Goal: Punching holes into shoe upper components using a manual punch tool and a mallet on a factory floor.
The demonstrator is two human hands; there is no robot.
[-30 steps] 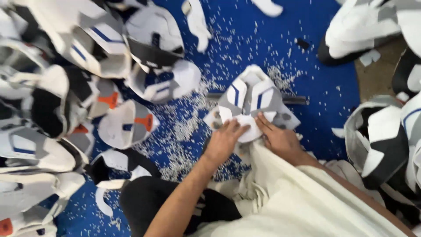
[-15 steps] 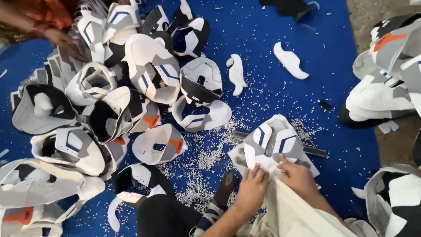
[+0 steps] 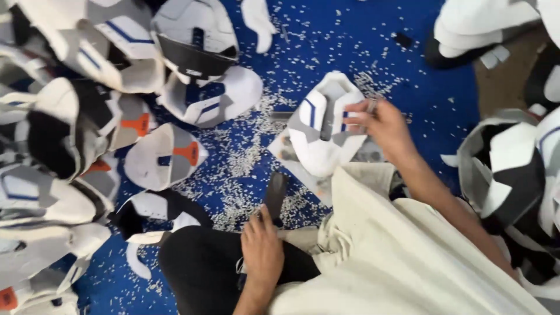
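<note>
My right hand (image 3: pixel 382 125) grips a white and grey shoe upper with blue stripes (image 3: pixel 322 125), held tilted just above the blue mat (image 3: pixel 326 41). Under it lies a flat grey card piece (image 3: pixel 291 156). My left hand (image 3: pixel 262 248) rests near my lap, closed around the handle of a dark flat tool (image 3: pixel 275 195) whose blade points away from me. A cream garment (image 3: pixel 385 256) covers my legs.
Many white, grey and black shoe uppers (image 3: pixel 198 64) are piled at the left and top, some with orange tabs (image 3: pixel 160 157). More uppers (image 3: pixel 513 175) are stacked at the right. Small white scraps (image 3: pixel 245 163) litter the mat. A black cushion (image 3: pixel 204 268) lies by my knee.
Both hands were pressed on the upper on the mat. Now my right hand has lifted the upper alone, and my left hand has drawn back and taken hold of the dark tool.
</note>
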